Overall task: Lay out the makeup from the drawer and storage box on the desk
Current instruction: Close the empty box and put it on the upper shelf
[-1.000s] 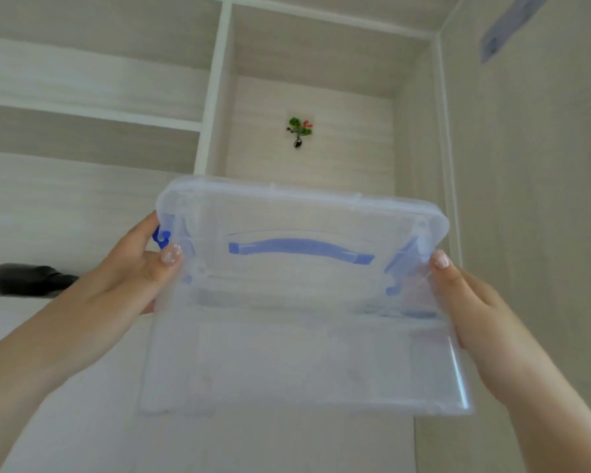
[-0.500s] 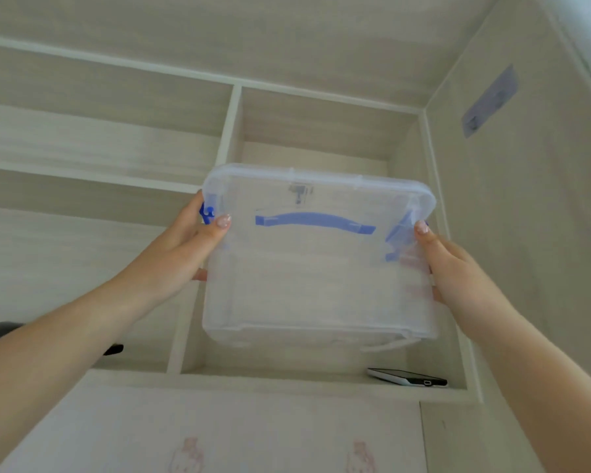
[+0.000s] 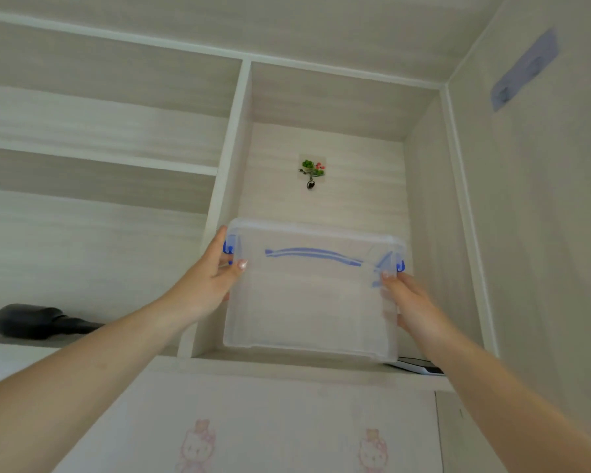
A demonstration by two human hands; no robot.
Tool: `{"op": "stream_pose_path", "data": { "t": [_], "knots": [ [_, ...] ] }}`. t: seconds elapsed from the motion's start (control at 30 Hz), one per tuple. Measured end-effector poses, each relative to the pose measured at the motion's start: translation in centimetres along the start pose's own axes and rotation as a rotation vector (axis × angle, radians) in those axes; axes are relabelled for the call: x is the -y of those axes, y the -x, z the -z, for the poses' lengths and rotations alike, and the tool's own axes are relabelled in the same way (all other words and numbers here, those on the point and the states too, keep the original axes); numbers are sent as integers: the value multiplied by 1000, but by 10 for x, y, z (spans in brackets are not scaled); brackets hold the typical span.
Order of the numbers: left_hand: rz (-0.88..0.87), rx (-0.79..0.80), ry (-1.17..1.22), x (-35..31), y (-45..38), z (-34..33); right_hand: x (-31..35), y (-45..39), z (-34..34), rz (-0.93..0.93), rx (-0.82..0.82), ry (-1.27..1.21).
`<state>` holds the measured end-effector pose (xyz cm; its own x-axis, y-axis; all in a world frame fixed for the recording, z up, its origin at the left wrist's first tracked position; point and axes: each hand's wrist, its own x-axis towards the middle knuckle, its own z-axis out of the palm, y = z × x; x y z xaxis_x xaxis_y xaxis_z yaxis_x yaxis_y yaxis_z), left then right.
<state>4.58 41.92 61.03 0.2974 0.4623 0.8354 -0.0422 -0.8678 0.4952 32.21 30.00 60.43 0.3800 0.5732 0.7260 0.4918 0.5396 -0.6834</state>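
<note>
Item: clear, rectangular plastic storage box (image 3: 307, 302) with a snap-on translucent lid, a blue carrying handle (image 3: 313, 256) lying flat across the lid, and a blue side latch (image 3: 228, 246) at each end. Location: raised at the mouth of the right-hand compartment of a pale wood-grain shelf unit (image 3: 229, 148), its lower edge just above the compartment's floor; whether it touches the floor cannot be told. Contents: nothing can be made out through the clear walls. Handling: the left hand (image 3: 212, 281) is clamped on the left end, thumb on the front face and fingers behind near the latch; the right hand (image 3: 410, 302) is clamped on the right end, thumb up by the right latch. Associated items: a small floral sticker hook (image 3: 312, 170) on the compartment's back wall above the box; a flat dark-and-white device (image 3: 418, 365) lying on the compartment floor at lower right, partly hidden behind the box; a black rounded object (image 3: 38, 320) lying on the left shelf; a white panel with pink cartoon prints (image 3: 273, 431) below the shelf.
</note>
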Motion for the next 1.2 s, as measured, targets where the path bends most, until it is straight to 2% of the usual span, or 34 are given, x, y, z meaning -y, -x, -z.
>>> {"op": "stream_pose_path", "data": {
  "t": [0.2,0.43,0.67,0.83,0.93,1.1,1.2],
  "knots": [
    [39,-16,-16,27,-3,-10,-33,-17,-15,-26,52,8],
    [92,-121,-92,50,-7,-31,-58,-19,-33,-31,49,0],
    [19,-233,-141,68,-8,-41,-63,-18,-39,-22,14,-52],
    [9,-246,-138,68,-2,-47,-65,-18,-41,-2,-19,-29],
    [-35,-284,-169,66,5,-50,-68,-15,-43,22,-103,21],
    [-192,-293,-389,71,29,-57,-71,-2,-52,209,-277,102],
    [-241,-258,-368,70,50,-59,-75,11,-54,304,-312,58]
  ]
}}
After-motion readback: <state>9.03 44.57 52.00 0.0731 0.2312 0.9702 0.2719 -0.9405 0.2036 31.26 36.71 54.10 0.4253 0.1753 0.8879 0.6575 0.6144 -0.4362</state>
